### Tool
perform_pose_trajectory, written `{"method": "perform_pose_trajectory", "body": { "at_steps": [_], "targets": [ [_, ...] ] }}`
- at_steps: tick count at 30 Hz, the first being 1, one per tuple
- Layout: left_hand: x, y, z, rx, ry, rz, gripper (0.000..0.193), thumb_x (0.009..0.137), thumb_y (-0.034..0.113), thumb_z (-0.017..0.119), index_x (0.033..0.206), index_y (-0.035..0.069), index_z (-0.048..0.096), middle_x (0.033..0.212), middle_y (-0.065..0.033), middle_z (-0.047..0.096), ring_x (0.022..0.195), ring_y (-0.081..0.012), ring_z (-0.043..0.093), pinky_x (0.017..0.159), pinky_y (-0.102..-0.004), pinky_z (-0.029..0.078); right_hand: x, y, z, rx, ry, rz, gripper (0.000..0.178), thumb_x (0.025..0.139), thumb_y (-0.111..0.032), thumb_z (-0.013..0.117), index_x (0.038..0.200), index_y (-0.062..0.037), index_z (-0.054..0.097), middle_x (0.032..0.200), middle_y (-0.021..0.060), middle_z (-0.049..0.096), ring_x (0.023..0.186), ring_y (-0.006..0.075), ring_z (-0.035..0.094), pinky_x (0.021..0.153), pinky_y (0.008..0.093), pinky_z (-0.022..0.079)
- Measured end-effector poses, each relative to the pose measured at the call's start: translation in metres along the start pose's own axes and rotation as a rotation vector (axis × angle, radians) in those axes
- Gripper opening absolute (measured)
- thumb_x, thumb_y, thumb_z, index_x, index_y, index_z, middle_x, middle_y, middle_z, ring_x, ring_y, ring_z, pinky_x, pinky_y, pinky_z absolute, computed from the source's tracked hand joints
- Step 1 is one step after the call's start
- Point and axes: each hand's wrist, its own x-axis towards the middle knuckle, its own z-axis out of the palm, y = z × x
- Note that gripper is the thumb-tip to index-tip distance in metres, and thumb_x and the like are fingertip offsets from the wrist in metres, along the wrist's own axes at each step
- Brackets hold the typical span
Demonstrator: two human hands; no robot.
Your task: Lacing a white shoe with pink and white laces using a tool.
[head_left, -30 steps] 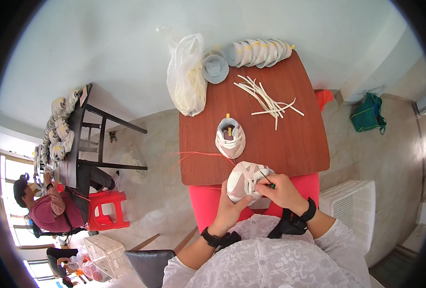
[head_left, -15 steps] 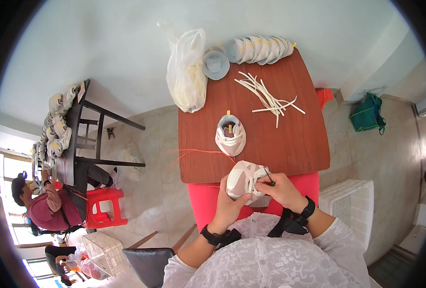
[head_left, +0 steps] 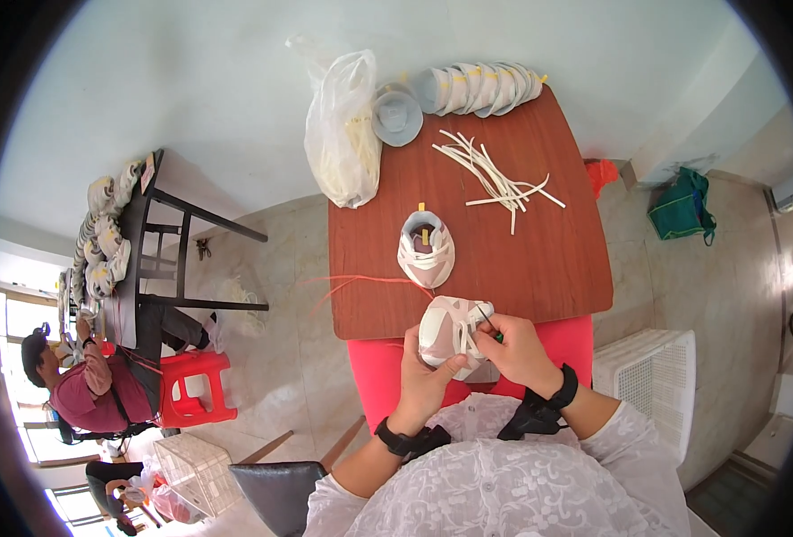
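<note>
At the near table edge, my left hand (head_left: pixel 425 380) is closed around the side of a white and pink shoe upper (head_left: pixel 443 329) with white laces across its front. My right hand (head_left: pixel 520 354) is closed at the laces, holding a thin dark tool with a green handle (head_left: pixel 499 337). Its tip points up and left over the upper; whether a lace is also pinched is too small to tell. A second laced upper (head_left: pixel 427 263) stands on the table just beyond, its yellow tab upright. Loose white laces (head_left: pixel 501 186) lie in a pile farther right.
On the brown table (head_left: pixel 548 259), nested uppers (head_left: pixel 481 89) line the far edge beside a clear plastic bag (head_left: pixel 344 143). A red cord (head_left: pixel 360 277) runs over the left edge. A white crate (head_left: pixel 651 385) stands right; a co-worker (head_left: pixel 101 385) sits left.
The shoe upper and both hands have shifted very slightly. My right hand still works at the laces with the tool. The camera view has moved a little.
</note>
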Motion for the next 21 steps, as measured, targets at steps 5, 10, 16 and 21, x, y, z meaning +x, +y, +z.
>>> {"method": "perform_pose_trajectory", "body": {
  "at_steps": [5,10,16,21],
  "targets": [
    [-0.002,0.001,0.003,0.001,-0.012,0.001,0.055,0.082,0.002,0.073,0.125,0.002,0.038,0.118,-0.0099,0.054,0.109,-0.0163,0.054,0.093,-0.0324,0.048,0.000,0.006,0.010,-0.128,0.153,-0.167,0.016,0.085,-0.012,0.061,0.081,0.0039,0.060,0.065,0.0120,0.057,0.059,0.0157,0.055,0.055,0.0325,0.043],
    [0.002,0.000,-0.005,-0.253,0.062,-0.035,0.050,0.085,-0.003,0.066,0.126,0.006,0.039,0.122,-0.0093,0.053,0.115,-0.0195,0.053,0.096,-0.0363,0.048,-0.001,-0.004,0.003,-0.040,0.088,-0.196,0.014,0.082,-0.011,0.064,0.085,0.0015,0.059,0.079,0.0159,0.061,0.067,0.0291,0.059,0.058,0.0358,0.045],
    [0.002,0.002,-0.001,-0.509,0.031,-0.076,0.055,0.090,0.003,0.060,0.140,0.011,0.037,0.137,-0.0058,0.048,0.123,-0.0225,0.049,0.104,-0.0429,0.042,-0.013,0.005,0.015,0.198,0.265,-0.107,0.045,0.084,-0.013,0.072,0.119,-0.0010,0.047,0.112,0.0062,0.052,0.094,0.0114,0.053,0.066,0.0232,0.043],
    [0.002,-0.013,0.004,-0.450,-0.034,-0.121,0.060,0.089,0.009,0.064,0.141,0.011,0.033,0.139,-0.0070,0.044,0.128,-0.0252,0.045,0.107,-0.0458,0.038,-0.003,0.012,0.022,0.840,0.033,0.105,0.054,0.084,-0.020,0.073,0.127,0.0006,0.047,0.103,0.0057,0.061,0.095,0.0138,0.059,0.078,0.0256,0.050]
  ]
}}
